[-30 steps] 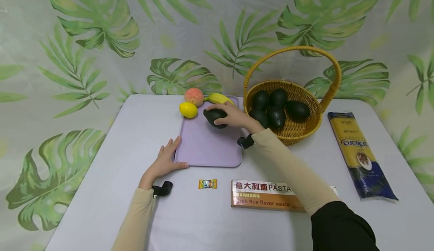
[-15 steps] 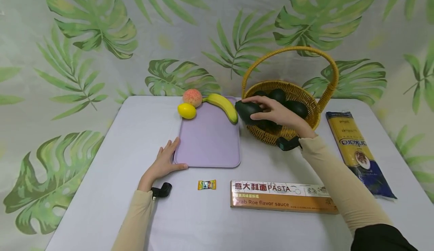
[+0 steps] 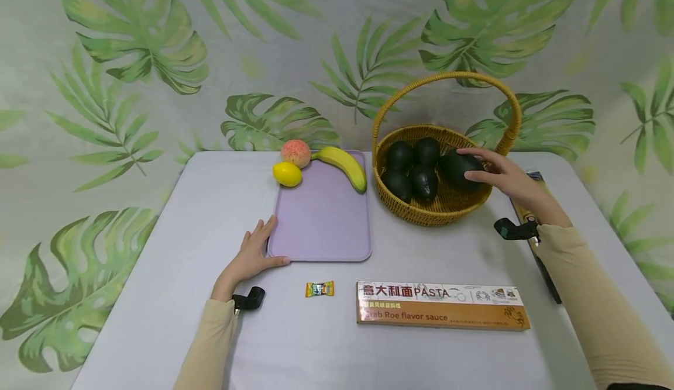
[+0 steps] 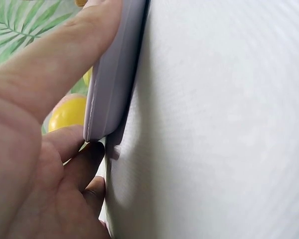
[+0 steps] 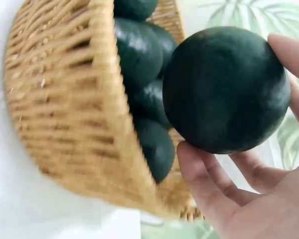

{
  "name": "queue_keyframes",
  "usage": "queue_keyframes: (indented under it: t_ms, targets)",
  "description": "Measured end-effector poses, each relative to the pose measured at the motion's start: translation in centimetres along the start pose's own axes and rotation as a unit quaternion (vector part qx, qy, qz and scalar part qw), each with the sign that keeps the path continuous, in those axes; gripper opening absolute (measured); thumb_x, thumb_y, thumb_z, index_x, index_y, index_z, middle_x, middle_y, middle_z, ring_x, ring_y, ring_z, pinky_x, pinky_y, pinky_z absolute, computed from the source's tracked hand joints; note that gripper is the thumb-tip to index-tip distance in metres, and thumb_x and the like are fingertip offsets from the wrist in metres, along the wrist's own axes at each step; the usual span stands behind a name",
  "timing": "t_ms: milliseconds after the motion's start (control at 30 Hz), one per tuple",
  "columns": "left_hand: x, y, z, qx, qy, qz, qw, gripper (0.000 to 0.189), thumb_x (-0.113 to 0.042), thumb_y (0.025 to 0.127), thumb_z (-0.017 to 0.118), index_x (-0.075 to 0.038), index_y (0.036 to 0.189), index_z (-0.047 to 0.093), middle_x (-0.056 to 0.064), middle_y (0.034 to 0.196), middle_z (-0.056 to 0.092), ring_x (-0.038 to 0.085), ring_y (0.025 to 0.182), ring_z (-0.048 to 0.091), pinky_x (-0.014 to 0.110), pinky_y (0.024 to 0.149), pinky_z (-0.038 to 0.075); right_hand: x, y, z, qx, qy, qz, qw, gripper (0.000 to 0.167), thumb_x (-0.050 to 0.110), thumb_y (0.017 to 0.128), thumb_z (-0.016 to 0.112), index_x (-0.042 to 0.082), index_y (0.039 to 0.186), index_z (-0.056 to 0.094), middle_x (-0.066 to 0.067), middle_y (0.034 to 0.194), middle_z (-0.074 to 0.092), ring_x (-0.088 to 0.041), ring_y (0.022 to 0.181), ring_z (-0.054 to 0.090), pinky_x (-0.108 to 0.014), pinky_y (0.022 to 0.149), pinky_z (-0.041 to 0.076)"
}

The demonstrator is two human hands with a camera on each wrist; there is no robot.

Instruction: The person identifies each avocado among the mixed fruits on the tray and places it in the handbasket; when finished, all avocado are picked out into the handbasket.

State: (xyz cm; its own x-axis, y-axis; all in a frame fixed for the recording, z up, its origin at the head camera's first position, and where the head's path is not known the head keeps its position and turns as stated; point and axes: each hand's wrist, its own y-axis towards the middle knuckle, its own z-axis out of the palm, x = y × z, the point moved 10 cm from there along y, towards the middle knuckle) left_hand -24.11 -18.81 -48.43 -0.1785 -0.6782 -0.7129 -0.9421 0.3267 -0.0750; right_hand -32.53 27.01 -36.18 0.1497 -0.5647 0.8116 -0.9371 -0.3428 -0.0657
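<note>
Over the right part of the wicker basket (image 3: 429, 219), my right hand (image 3: 518, 188) holds a dark green avocado (image 3: 460, 171) between fingers and thumb. In the right wrist view the held avocado (image 5: 226, 89) overlaps the basket rim, with other avocados (image 5: 138, 52) behind it inside. My left hand (image 3: 251, 256) rests at the near left corner of the lilac tray (image 3: 321, 226), fingers spread and fairly straight along its side, thumb at its front edge. The left wrist view shows that thumb (image 4: 65, 52) across the tray's rim (image 4: 107, 99).
A banana (image 3: 342, 165) lies on the tray's far side. At its far left corner are a peach (image 3: 296, 153) and a lemon (image 3: 286, 174). Nearer are a small wrapped candy (image 3: 319, 289) and a pasta box (image 3: 442, 306). My right arm partly covers a pasta bag (image 3: 526, 217).
My right hand has carried the avocado from above the tray rightward, across to the basket's right side. The banana shows fully now. My left hand has stayed at the tray corner.
</note>
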Motion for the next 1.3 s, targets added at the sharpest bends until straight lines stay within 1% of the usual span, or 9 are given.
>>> queue_keyframes:
  t_ms: [167, 233, 400, 633, 767, 900, 933, 1167, 1300]
  targets:
    - [0.2, -0.1, -0.1, -0.002, -0.001, -0.004, 1.0, 0.104, -0.035, 0.079, 0.079, 0.003, 0.151, 0.014, 0.022, 0.156, 0.013, 0.039, 0.143, 0.001, 0.055, 0.111, -0.008, -0.3, -0.7, -0.7, -0.004, 0.003, 0.0, 1.0, 0.054, 0.023, 0.098, 0.056, 0.017, 0.148, 0.036, -0.009, 0.152, 0.026, -0.028, 0.115, 0.037, -0.05, 0.091, 0.033]
    - [0.3, -0.1, -0.1, -0.003, -0.001, -0.004, 1.0, 0.104, -0.035, 0.079, 0.079, 0.003, 0.151, 0.014, 0.022, 0.156, 0.013, 0.039, 0.143, 0.001, 0.054, 0.111, -0.008, -0.4, -0.6, -0.7, -0.005, 0.003, 0.0, 1.0, 0.055, 0.022, 0.098, 0.057, 0.015, 0.148, 0.036, -0.012, 0.152, 0.025, -0.033, 0.123, 0.035, -0.053, 0.094, 0.032]
    - [0.4, -0.1, 0.0, -0.003, 0.004, -0.002, 1.0, 0.104, -0.035, 0.079, 0.078, 0.003, 0.151, 0.013, 0.021, 0.156, 0.013, 0.038, 0.143, 0.001, 0.054, 0.111, -0.008, -0.9, -0.2, -0.1, 0.002, -0.027, 0.002, 0.9996, 0.056, 0.022, 0.096, 0.06, 0.011, 0.146, 0.039, -0.02, 0.148, 0.03, -0.043, 0.13, 0.031, -0.06, 0.094, 0.033]
    - [0.5, 0.0, 0.0, -0.003, 0.003, -0.003, 1.0, 0.105, -0.037, 0.079, 0.078, 0.003, 0.151, 0.013, 0.021, 0.156, 0.013, 0.038, 0.143, 0.0, 0.054, 0.111, -0.008, -1.2, 0.5, 1.6, 0.014, -0.093, 0.0, 0.9955, 0.057, 0.03, 0.093, 0.064, 0.011, 0.143, 0.044, -0.025, 0.142, 0.037, -0.044, 0.126, 0.037, -0.062, 0.094, 0.035]
    - [0.6, -0.1, 0.1, -0.002, 0.004, -0.003, 1.0, 0.105, -0.037, 0.079, 0.078, 0.003, 0.151, 0.013, 0.021, 0.156, 0.013, 0.038, 0.143, 0.001, 0.054, 0.111, -0.007, -0.8, 1.0, 2.5, 0.021, -0.134, -0.03, 0.9903, 0.052, 0.024, 0.093, 0.064, 0.002, 0.137, 0.048, -0.029, 0.133, 0.043, -0.043, 0.111, 0.047, -0.059, 0.09, 0.039]
    - [0.6, -0.1, 0.0, -0.002, 0.005, -0.001, 1.0, 0.105, -0.037, 0.079, 0.078, 0.002, 0.151, 0.013, 0.021, 0.156, 0.013, 0.038, 0.143, 0.0, 0.054, 0.111, -0.007, -1.0, 1.3, 3.2, 0.03, -0.18, -0.035, 0.9827, 0.046, 0.018, 0.092, 0.064, -0.004, 0.131, 0.052, -0.032, 0.122, 0.043, -0.043, 0.1, 0.05, -0.057, 0.083, 0.043]
    - [0.6, 0.0, 0.0, -0.001, 0.005, -0.001, 1.0, 0.105, -0.038, 0.079, 0.078, 0.002, 0.151, 0.013, 0.021, 0.156, 0.012, 0.038, 0.143, 0.0, 0.054, 0.111, -0.007, -1.0, 1.3, 3.3, 0.032, -0.185, -0.031, 0.9817, 0.046, 0.016, 0.092, 0.065, -0.005, 0.131, 0.052, -0.033, 0.122, 0.042, -0.045, 0.105, 0.049, -0.059, 0.084, 0.042]
    - [0.5, 0.1, 0.0, -0.002, 0.003, -0.001, 1.0, 0.105, -0.037, 0.079, 0.078, 0.002, 0.151, 0.013, 0.02, 0.156, 0.012, 0.037, 0.143, 0.0, 0.054, 0.111, -0.008, -0.9, 1.2, 3.5, 0.025, -0.191, -0.031, 0.9809, 0.045, 0.011, 0.092, 0.063, -0.007, 0.131, 0.051, -0.034, 0.123, 0.04, -0.046, 0.105, 0.048, -0.059, 0.082, 0.043]
    - [0.4, 0.1, -0.1, 0.002, 0.008, -0.001, 1.0, 0.105, -0.037, 0.079, 0.078, 0.003, 0.151, 0.013, 0.022, 0.156, 0.013, 0.039, 0.143, 0.001, 0.055, 0.111, -0.007, -0.6, 0.5, 2.8, -0.02, -0.17, -0.034, 0.9846, 0.045, 0.012, 0.095, 0.059, -0.005, 0.135, 0.048, -0.031, 0.121, 0.043, -0.045, 0.106, 0.048, -0.059, 0.084, 0.042]
